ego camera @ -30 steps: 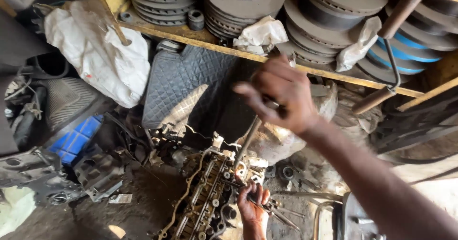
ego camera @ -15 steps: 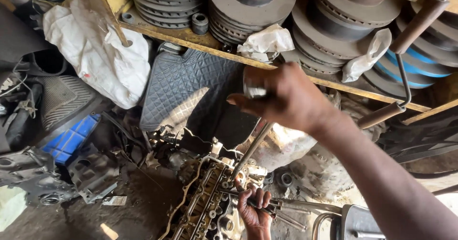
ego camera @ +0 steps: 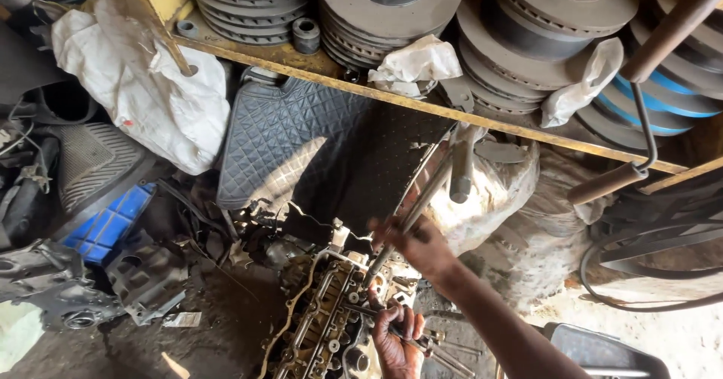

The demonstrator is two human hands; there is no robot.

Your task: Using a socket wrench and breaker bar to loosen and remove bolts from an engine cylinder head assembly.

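Right hand (ego camera: pixel 418 247), frame centre, is grasping a long steel T-handle wrench (ego camera: pixel 422 206) standing on the grimy metal cylinder head (ego camera: pixel 324 326). Left hand (ego camera: pixel 395 334), lower centre, is clenching a thin metal rod (ego camera: pixel 422 343). Bolt-turning step is proceeding; next move likely needs steady downward pressure.

Two bare hands, right hand (ego camera: pixel 413 245), left hand (ego camera: pixel 397 339), no gloves, right forearm unsleeved, grime-smudged fingers

A bulging white sack (ego camera: pixel 143 85) leans at the left end of the yellow shelf (ego camera: pixel 422 104), two crumpled white plastic bags (ego camera: pixel 418 63) sit tucked among the discs on its front edge, and a small pale paper tag (ego camera: pixel 182 319) lies on the dirt floor (ego camera: pixel 211 341).
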